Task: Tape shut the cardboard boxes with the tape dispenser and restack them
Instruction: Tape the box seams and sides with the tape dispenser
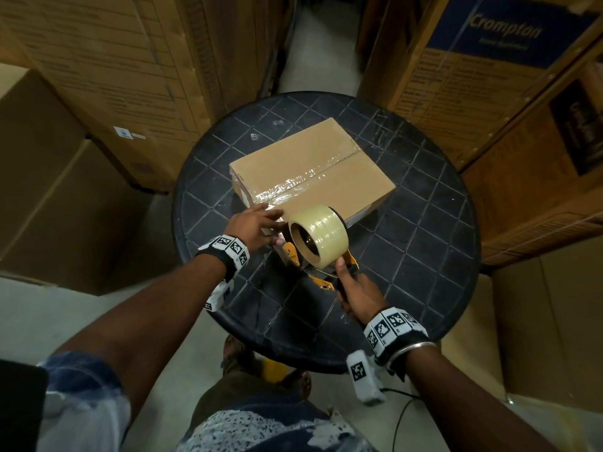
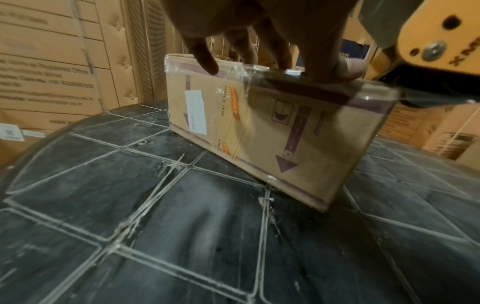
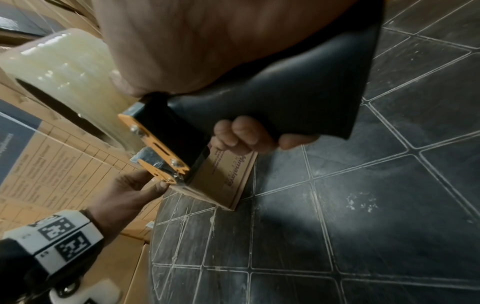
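Observation:
A flat brown cardboard box (image 1: 313, 171) lies on the round black table (image 1: 424, 230), a strip of clear tape running along its top seam. The box side (image 2: 259, 131) shows purple arrows and a white label. My right hand (image 1: 355, 295) grips the black handle (image 3: 298, 107) of the orange tape dispenser (image 1: 318, 236), whose clear tape roll (image 3: 59, 70) sits at the box's near edge. My left hand (image 1: 253, 228) lies with straight fingers (image 2: 207, 59) on the taped near top edge of the box, beside the dispenser's head (image 3: 161, 162).
Tall stacks of large cardboard cartons (image 1: 114, 76) stand left and behind the table; a blue-printed carton (image 1: 483, 60) stands at the right. More plain boxes (image 1: 42, 190) sit on the floor at the left. A narrow floor gap (image 1: 319, 47) runs beyond the table.

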A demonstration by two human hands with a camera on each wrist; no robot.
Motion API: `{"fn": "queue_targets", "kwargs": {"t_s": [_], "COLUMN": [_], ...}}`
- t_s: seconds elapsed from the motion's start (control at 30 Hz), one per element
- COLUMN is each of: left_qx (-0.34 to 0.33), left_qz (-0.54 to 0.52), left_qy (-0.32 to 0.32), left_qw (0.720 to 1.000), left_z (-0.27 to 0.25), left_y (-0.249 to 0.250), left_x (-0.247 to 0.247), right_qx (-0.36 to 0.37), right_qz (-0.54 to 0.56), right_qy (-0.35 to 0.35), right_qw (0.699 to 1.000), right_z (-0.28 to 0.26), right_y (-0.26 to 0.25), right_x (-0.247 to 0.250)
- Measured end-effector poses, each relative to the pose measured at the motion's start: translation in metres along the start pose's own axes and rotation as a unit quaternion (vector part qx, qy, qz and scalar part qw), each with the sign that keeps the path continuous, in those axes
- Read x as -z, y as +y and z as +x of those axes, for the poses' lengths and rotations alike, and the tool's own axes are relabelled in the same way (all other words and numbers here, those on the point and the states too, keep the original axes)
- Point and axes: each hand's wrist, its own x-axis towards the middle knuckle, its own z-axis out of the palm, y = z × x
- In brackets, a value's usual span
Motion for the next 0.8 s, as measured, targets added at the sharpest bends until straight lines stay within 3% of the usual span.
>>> {"fn": "queue_targets", "kwargs": {"t_s": [0.1, 0.3, 0.8], "left_qx": [0.013, 0.071, 0.102], "left_qz": [0.033, 0.035, 0.007], "left_qy": [-0.007, 0.06, 0.004], "left_qw": [0.999, 0.995, 0.995], "left_z": [-0.001, -0.001, -0.006], "left_y": [0.0, 0.014, 0.022], "left_x": [-0.002, -0.006, 0.004], "right_qx": [-0.003, -0.003, 0.008], "right_qz": [0.005, 0.0, 0.01], "right_qy": [-0.003, 0.003, -0.016], "right_qw": [1.0, 1.0, 1.0], "right_z": [0.001, 0.001, -0.004], "right_y": [0.001, 0.001, 0.015], "right_x": [0.0, -0.002, 0.004]}}
